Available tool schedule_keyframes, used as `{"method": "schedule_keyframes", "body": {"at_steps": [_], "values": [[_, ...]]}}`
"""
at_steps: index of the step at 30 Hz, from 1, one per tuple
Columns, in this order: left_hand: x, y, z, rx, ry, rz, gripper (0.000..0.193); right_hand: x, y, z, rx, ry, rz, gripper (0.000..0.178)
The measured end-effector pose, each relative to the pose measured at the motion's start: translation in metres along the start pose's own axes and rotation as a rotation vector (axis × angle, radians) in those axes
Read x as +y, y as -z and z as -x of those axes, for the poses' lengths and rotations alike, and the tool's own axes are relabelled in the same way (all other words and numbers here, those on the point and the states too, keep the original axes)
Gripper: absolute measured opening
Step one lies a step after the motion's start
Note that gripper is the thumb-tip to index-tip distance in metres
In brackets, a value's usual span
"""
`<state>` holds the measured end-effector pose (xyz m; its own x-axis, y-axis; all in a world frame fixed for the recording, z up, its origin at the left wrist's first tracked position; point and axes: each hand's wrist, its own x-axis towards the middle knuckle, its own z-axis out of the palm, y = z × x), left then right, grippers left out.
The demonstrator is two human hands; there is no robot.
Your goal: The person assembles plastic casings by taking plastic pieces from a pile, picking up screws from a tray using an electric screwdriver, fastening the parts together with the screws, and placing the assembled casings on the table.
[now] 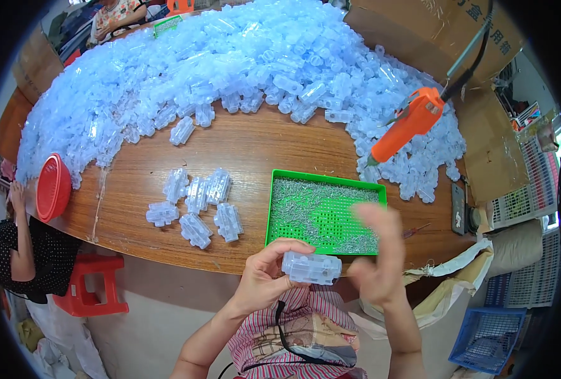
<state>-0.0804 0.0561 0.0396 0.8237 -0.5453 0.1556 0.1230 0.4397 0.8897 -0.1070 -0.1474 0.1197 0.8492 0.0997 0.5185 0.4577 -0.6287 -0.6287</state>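
My left hand (265, 275) grips a clear bluish plastic housing (312, 267) just below the table's front edge. My right hand (378, 256) is blurred, fingers spread and raised, right beside the housing and over the near corner of a green tray (331, 180) filled with small metal screws. It holds nothing that I can make out. An orange electric screwdriver (410, 123) hangs on a cable above the tray's far right corner. Several more clear housings (195, 205) lie in a small group on the wooden table (249, 142), left of the tray.
A huge heap of clear plastic housings (230, 57) covers the far half of the table. A red bowl (53, 186) sits at the left edge, beside a seated person (21, 246) on a red stool (94, 284). Cardboard boxes (432, 31), a phone (458, 208) and a blue crate (486, 338) stand at right.
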Motion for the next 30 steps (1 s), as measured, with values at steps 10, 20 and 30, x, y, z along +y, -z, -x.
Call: {"method": "schedule_keyframes", "body": {"at_steps": [10, 20, 30], "values": [[0.02, -0.005, -0.012, 0.04, 0.056, 0.256, 0.06, -0.002, -0.022, 0.021, -0.125, 0.016, -0.071, 0.041], [0.017, -0.006, -0.006, 0.053, 0.191, 0.146, 0.046, -0.021, -0.021, 0.016, -0.154, -0.24, -0.087, 0.024], [0.025, 0.004, -0.001, 0.111, 0.239, 0.19, 0.037, -0.022, -0.031, 0.014, -0.202, -0.408, -0.237, 0.027]]}}
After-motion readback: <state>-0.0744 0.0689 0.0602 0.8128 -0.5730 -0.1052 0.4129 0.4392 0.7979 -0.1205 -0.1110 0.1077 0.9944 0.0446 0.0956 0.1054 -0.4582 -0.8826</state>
